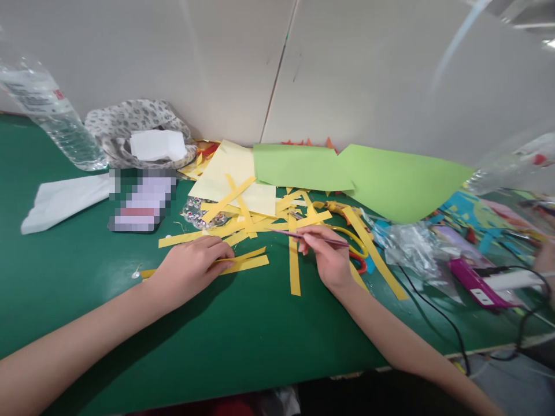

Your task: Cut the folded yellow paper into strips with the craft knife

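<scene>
My left hand [195, 261] is closed over a yellow paper strip [249, 264], which lies on the green table and looks folded or doubled, its two ends spread apart at the right. The fingers hide the strip's middle. In my right hand [327, 254] is a thin, dark purple pointed stick [323, 237], held like a pen with its tip to the left. Several loose yellow strips [295, 266] lie crossed around and beyond my hands. Scissors with yellow and red handles [359, 242] rest partly hidden behind my right hand.
Behind the strips lie cream paper [225, 156] and green sheets [403, 179]. On the left are a phone [143, 202], a tissue [65, 202], a cloth bag [130, 118] and a bottle [56, 110]. A magenta glue gun-like device [474, 283] with a black cord is at right, near another person's hand [545, 254].
</scene>
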Motion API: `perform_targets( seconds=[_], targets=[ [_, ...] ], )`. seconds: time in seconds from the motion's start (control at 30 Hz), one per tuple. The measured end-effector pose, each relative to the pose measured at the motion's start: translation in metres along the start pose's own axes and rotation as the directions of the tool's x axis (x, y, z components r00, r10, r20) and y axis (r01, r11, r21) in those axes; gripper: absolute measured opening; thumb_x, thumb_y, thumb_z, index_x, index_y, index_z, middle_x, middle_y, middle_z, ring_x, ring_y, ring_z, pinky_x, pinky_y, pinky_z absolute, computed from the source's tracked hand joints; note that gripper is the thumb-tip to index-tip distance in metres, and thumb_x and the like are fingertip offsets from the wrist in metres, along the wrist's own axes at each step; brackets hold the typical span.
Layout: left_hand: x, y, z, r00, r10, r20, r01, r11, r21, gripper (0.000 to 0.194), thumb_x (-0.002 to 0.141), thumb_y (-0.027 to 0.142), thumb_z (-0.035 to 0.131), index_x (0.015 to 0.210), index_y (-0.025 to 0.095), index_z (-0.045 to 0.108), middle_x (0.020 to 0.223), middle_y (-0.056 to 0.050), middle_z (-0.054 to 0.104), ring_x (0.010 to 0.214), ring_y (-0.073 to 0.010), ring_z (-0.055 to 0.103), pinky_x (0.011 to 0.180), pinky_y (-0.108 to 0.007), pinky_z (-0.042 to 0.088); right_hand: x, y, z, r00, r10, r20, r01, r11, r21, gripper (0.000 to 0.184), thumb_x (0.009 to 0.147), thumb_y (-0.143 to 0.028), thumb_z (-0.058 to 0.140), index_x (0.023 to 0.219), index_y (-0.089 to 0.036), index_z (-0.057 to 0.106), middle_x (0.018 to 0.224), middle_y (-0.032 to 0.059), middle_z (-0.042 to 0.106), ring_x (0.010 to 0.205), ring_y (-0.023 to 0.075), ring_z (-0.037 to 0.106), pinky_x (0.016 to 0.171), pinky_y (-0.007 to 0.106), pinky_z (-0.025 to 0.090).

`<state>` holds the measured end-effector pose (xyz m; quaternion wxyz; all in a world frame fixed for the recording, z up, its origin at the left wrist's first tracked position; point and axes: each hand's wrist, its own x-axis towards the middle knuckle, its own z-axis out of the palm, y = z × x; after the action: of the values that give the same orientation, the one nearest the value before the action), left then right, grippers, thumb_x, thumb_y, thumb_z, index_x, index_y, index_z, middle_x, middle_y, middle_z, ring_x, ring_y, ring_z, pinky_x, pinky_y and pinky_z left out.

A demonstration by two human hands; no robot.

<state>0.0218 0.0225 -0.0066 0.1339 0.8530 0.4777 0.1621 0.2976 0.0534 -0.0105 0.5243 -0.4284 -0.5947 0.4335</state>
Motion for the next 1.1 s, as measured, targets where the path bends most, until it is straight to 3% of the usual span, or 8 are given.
perform_targets(
  seconds=[0.17,0.33,0.47,0.6,0.7,0.8,0.97,1.1],
  targets=[
    [0.001,-0.001,-0.003,0.996,-0.010,-0.090,0.010,1.000,-0.002,0.023,0.096,0.031,0.041,0.090,0.021,0.061,0.094,-0.002,0.068,0.078,-0.0157,0.065,0.060,-0.024,0.044,-0.002,-0.006,0.011,0.998,0.046,0.050,-0.045,0.999,-0.030,0.034,0.091,-0.051,0.050,0.110,-0.026,0.062,0.098,0.0057,0.074,0.069,0.0169,0.070,0.064,0.033,0.056],
    [0.005,0.001,-0.032,0.967,-0.055,-0.248,0.025,0.992,-0.122,0.020,0.093,0.034,0.047,0.089,0.021,0.062,0.089,0.000,0.070,0.067,-0.0124,0.061,0.060,-0.023,0.046,-0.003,-0.019,0.021,0.986,0.012,0.165,0.005,0.994,-0.105,0.024,0.088,-0.045,0.058,0.082,-0.022,0.056,0.104,0.0085,0.072,0.084,0.0190,0.071,0.075,0.036,0.058],
    [0.015,0.007,-0.057,0.944,-0.207,-0.257,0.128,0.947,-0.294,0.021,0.084,0.042,0.061,0.085,0.021,0.065,0.079,0.002,0.070,0.054,-0.0095,0.053,0.049,-0.021,0.044,-0.003,-0.031,0.036,0.963,0.054,0.265,-0.036,0.997,-0.071,0.034,0.080,-0.035,0.070,0.066,-0.022,0.042,0.096,0.0085,0.073,0.099,0.0225,0.068,0.081,0.037,0.055],
    [0.030,0.024,-0.051,0.947,-0.282,-0.155,0.139,0.794,-0.592,0.018,0.078,0.035,0.066,0.087,0.018,0.066,0.078,0.000,0.071,0.067,-0.0133,0.064,0.059,-0.023,0.051,-0.008,-0.041,0.056,0.953,0.084,0.292,-0.080,0.996,-0.025,0.042,0.072,-0.036,0.076,0.066,-0.023,0.037,0.073,-0.0001,0.064,0.071,0.0156,0.064,0.065,0.030,0.051],
    [0.038,0.036,-0.035,0.960,-0.275,-0.041,0.130,0.574,-0.809,0.019,0.075,0.029,0.069,0.090,0.018,0.065,0.086,-0.002,0.072,0.076,-0.0148,0.067,0.065,-0.024,0.055,-0.012,-0.043,0.064,0.979,0.057,0.197,-0.037,0.994,-0.105,0.043,0.072,-0.031,0.076,0.063,-0.023,0.035,0.056,-0.0086,0.038,0.048,0.0077,0.038,0.047,0.023,0.034],
    [0.037,0.037,-0.025,0.938,-0.336,0.082,0.214,0.380,-0.900,0.027,0.074,0.032,0.073,0.095,0.018,0.063,0.085,-0.002,0.072,0.075,-0.0142,0.067,0.061,-0.022,0.054,-0.013,-0.040,0.063,0.990,0.037,0.133,-0.025,0.995,-0.094,0.043,0.076,-0.028,0.072,0.060,-0.022,0.033,0.055,-0.0091,0.033,0.046,0.0068,0.029,0.046,0.024,0.027],
    [0.024,0.021,-0.021,0.913,-0.384,0.138,0.256,0.273,-0.927,0.029,0.075,0.035,0.074,0.097,0.018,0.065,0.096,-0.004,0.072,0.084,-0.0136,0.066,0.065,-0.020,0.051,-0.012,-0.034,0.060,0.979,0.135,0.153,-0.144,0.989,0.046,0.044,0.074,-0.030,0.075,0.059,-0.022,0.034,0.056,-0.0065,0.045,0.062,0.0157,0.064,0.057,0.027,0.042],
    [0.014,0.021,-0.016,0.889,-0.370,0.269,0.372,0.239,-0.897,0.038,0.073,0.036,0.076,0.102,0.018,0.059,0.101,-0.005,0.071,0.091,-0.0162,0.066,0.072,-0.024,0.052,-0.014,-0.033,0.063,0.983,0.139,0.120,-0.147,0.987,0.061,0.044,0.074,-0.031,0.076,0.059,-0.022,0.035,0.059,-0.0040,0.056,0.073,0.0210,0.072,0.066,0.030,0.050]
  ],
)
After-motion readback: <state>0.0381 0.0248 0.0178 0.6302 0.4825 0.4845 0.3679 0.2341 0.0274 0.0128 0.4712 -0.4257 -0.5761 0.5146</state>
